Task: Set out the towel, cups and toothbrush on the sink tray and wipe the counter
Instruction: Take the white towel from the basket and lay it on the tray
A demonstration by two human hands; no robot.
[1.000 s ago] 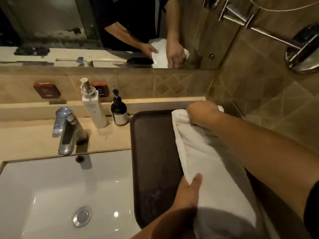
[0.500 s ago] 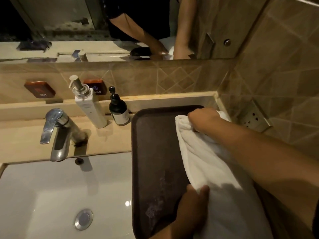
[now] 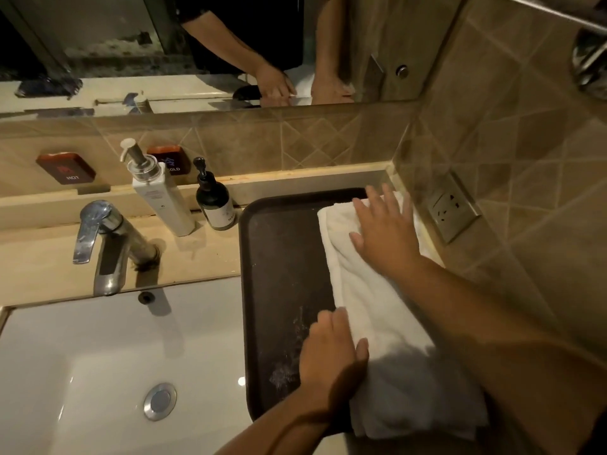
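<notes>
A folded white towel (image 3: 377,310) lies lengthwise along the right side of a dark brown tray (image 3: 282,267) on the counter to the right of the sink. My right hand (image 3: 384,234) rests flat on the towel's far end with its fingers spread. My left hand (image 3: 331,356) presses on the towel's near left edge, thumb on the cloth and fingers lying over the tray. No cups or toothbrush are in view.
A white basin (image 3: 98,372) with a chrome tap (image 3: 105,244) fills the left. A white pump bottle (image 3: 157,192) and a small black pump bottle (image 3: 213,201) stand behind the tray's left corner. A wall socket (image 3: 453,208) sits on the tiled right wall; a mirror runs above.
My right hand has let go of the towel's far end and now lies flat and spread on it. My left hand has slid up onto the towel's near edge.
</notes>
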